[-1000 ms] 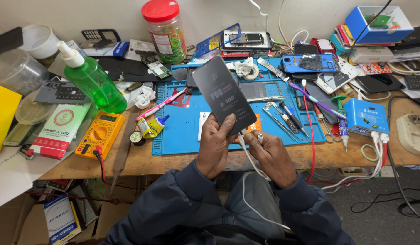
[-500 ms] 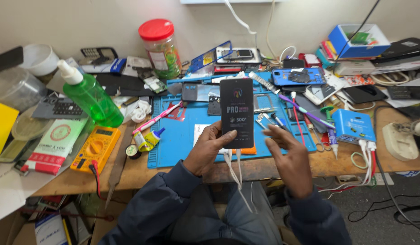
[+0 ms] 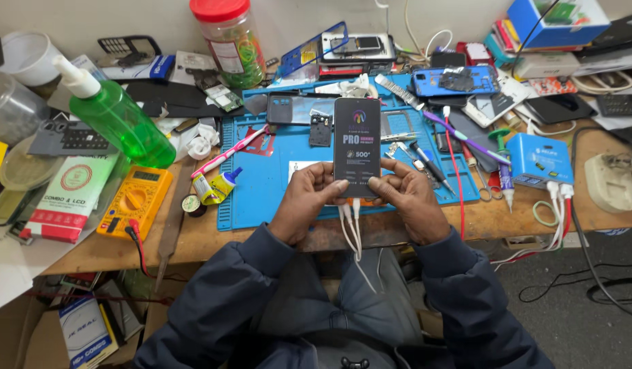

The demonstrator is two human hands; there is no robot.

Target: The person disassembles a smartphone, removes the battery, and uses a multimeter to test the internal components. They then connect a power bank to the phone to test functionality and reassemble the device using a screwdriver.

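Head view looks down on a wooden desk (image 3: pixel 193 239) crowded with tools, a blue work mat (image 3: pixel 275 178) across its middle. Above the mat's near edge, both hands hold a dark phone (image 3: pixel 357 143) upright: left hand (image 3: pixel 305 198) and right hand (image 3: pixel 411 198) have their fingers clamped on its lower corners. White cables (image 3: pixel 353 232) hang from its base.

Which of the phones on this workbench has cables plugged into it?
The black phone held upright in both hands, left hand and right hand; white cables hang from its bottom edge. The blue-backed phone lies flat at the mat's far end, unplugged.
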